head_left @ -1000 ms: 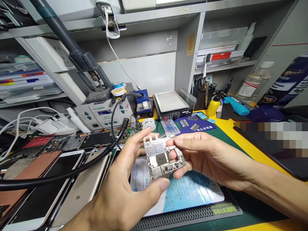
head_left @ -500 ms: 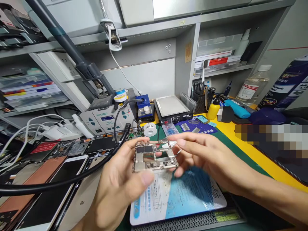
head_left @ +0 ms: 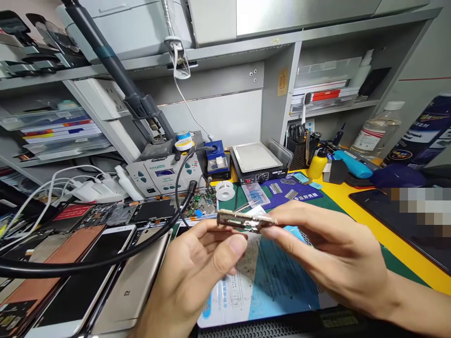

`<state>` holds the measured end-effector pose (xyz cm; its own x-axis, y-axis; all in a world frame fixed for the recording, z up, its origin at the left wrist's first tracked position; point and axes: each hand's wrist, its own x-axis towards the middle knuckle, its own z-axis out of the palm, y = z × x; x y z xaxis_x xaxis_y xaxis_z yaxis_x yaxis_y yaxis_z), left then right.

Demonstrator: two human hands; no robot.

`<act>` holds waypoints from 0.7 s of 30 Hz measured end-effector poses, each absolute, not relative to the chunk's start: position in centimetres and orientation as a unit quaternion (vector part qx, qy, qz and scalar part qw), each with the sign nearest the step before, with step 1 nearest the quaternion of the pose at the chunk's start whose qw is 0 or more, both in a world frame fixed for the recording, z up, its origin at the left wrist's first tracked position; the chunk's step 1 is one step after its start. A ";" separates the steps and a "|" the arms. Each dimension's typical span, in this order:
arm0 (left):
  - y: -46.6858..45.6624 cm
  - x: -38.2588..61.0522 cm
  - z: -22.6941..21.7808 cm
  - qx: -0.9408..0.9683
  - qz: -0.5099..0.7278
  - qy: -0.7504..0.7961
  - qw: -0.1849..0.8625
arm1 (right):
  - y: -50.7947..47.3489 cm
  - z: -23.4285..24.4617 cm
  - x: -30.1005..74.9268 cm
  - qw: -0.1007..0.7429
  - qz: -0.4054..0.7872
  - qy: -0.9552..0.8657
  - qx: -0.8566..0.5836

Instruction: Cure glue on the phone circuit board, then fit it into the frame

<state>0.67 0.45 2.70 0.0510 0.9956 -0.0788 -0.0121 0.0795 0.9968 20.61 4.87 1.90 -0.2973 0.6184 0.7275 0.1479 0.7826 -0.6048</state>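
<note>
Both of my hands hold a small phone circuit board (head_left: pixel 243 220) edge-on above the bench, so only its thin side shows. My left hand (head_left: pixel 192 277) pinches its left end between thumb and fingers. My right hand (head_left: pixel 327 253) grips the right end with its fingertips. Under them lies a blue and white printed sheet (head_left: pixel 271 286) on a dark work mat (head_left: pixel 334 319).
Several phones (head_left: pixel 70 277) lie in a row at the left, crossed by a thick black hose (head_left: pixel 88 265). Behind stand a soldering station (head_left: pixel 164 171), a hot plate (head_left: pixel 257 162), a solder spool (head_left: pixel 224 190), a tool holder (head_left: pixel 299 150), a yellow bottle (head_left: pixel 317 162) and a clear bottle (head_left: pixel 375 134).
The board has been tipped from face-on to flat and edge-on between my hands. The view has shifted slightly.
</note>
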 end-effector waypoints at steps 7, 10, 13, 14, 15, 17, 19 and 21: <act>0.1 -0.3 2.4 0.595 0.408 0.575 0.385 | 5.5 3.1 20.8 0.444 0.561 -0.608 -0.345; -0.2 -0.1 2.4 0.608 0.410 0.574 0.364 | 5.8 3.2 20.9 0.439 0.597 -0.585 -0.331; -0.2 0.0 2.5 0.611 0.407 0.580 0.353 | 5.8 3.0 21.1 0.442 0.621 -0.564 -0.318; -0.2 0.0 2.5 0.610 0.407 0.581 0.353 | 5.8 3.0 21.1 0.443 0.626 -0.559 -0.315; -0.1 0.0 2.5 0.610 0.408 0.581 0.352 | 5.7 2.9 21.1 0.444 0.631 -0.554 -0.313; -0.1 0.0 2.5 0.611 0.410 0.579 0.351 | 5.7 2.9 21.0 0.446 0.639 -0.545 -0.309; -0.1 -0.1 2.5 0.610 0.412 0.578 0.353 | 5.7 3.0 20.9 0.451 0.644 -0.537 -0.307; 0.0 -0.1 2.4 0.609 0.414 0.575 0.356 | 5.8 3.0 20.8 0.450 0.644 -0.535 -0.309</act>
<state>-0.07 -0.04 2.36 -0.0054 0.9955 0.0947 0.4058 -0.0844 0.9100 20.83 5.77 3.02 -0.4030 0.9114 0.0833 -0.2495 -0.0218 -0.9681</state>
